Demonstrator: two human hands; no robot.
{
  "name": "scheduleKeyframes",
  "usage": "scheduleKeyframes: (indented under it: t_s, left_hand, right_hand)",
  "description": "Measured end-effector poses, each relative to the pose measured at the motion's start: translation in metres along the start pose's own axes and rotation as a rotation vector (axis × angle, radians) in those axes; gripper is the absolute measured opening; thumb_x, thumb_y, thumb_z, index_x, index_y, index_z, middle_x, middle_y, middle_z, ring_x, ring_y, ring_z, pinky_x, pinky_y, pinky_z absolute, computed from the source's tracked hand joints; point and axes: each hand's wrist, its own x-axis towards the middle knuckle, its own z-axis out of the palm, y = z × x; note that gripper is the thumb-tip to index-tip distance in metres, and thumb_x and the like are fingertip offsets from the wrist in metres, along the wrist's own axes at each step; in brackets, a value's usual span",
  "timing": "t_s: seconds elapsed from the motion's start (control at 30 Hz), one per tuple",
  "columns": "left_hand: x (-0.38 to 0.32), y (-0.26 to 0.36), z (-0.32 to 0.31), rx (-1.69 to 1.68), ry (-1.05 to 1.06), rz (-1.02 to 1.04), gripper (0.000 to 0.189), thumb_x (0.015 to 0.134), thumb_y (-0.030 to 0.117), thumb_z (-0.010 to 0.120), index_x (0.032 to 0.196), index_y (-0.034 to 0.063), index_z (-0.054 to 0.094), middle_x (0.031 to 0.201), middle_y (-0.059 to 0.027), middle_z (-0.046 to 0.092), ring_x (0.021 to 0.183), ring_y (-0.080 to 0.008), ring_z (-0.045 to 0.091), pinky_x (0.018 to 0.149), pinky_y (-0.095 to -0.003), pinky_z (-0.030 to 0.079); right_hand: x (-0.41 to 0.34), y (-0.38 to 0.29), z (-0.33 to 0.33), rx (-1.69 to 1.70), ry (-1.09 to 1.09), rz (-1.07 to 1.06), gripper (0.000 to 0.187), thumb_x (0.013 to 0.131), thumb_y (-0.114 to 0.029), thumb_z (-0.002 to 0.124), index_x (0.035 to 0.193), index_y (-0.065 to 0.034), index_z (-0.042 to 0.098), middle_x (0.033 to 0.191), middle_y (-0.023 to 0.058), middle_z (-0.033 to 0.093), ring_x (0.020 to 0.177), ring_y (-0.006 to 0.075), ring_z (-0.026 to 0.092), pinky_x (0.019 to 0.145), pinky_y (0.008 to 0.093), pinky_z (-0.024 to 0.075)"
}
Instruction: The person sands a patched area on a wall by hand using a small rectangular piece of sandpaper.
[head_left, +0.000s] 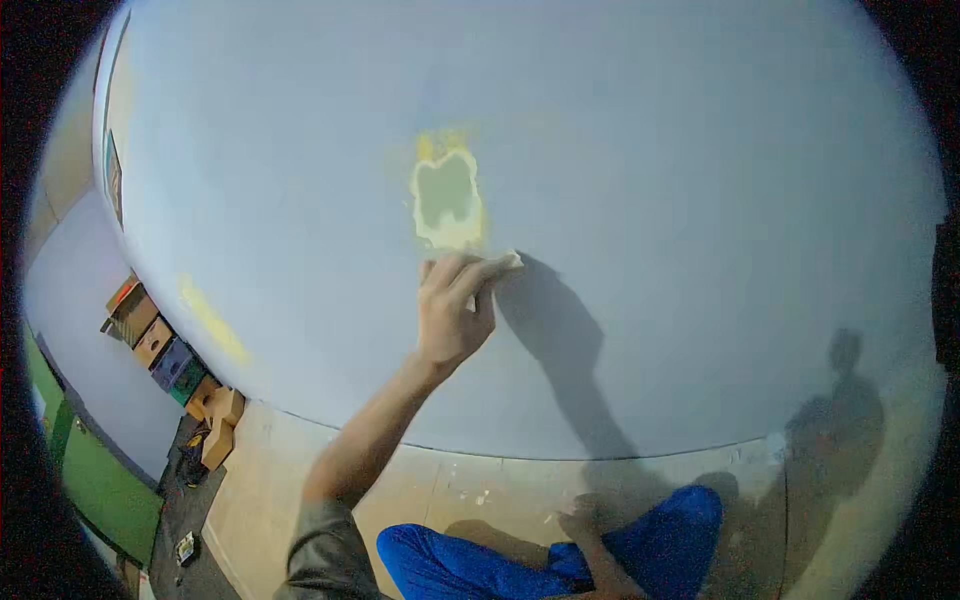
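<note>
Before me rises a pale blue-grey painted wall (675, 187) bearing a patch (448, 196) with a grey-green middle and a pale, yellow-stained rim. My left hand (456, 304) is raised against the wall just below that patch. It presses a folded whitish piece (515, 260), perhaps sandpaper or cloth, between fingers and wall. My right hand (581, 517) is low, in shadow above my crossed legs in blue trousers (667, 540); its fingers are dim, and whether it holds anything cannot be told.
A yellowish streak (214, 319) marks the wall at left. Stacked cartons and crates (171, 360) stand beside the wall, with loose cardboard boxes (219, 442) below. A green door (109, 487) is farther left. White crumbs (480, 496) lie on the beige floor. Shadows fall on the right.
</note>
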Motion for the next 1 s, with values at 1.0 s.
scheduleKeyframes:
  t_s: [1.0]
  left_hand:
    - [-0.048, 0.084, -0.006, -1.164, 0.202, -1.051, 0.030, 0.100, 0.019, 0.067, 0.123, 0.0000, 0.063, 0.103, -0.0069, 0.071, 0.087, -0.0089, 0.060, 0.078, -0.0262, 0.051]
  right_hand:
    - [0.002, -0.015, -0.012, -0.088, 0.012, 0.034, 0.048, 0.084, -0.038, 0.076, 0.112, -0.0019, 0.065, 0.108, 0.0190, 0.066, 0.105, 0.0372, 0.061, 0.098, 0.0478, 0.0462]
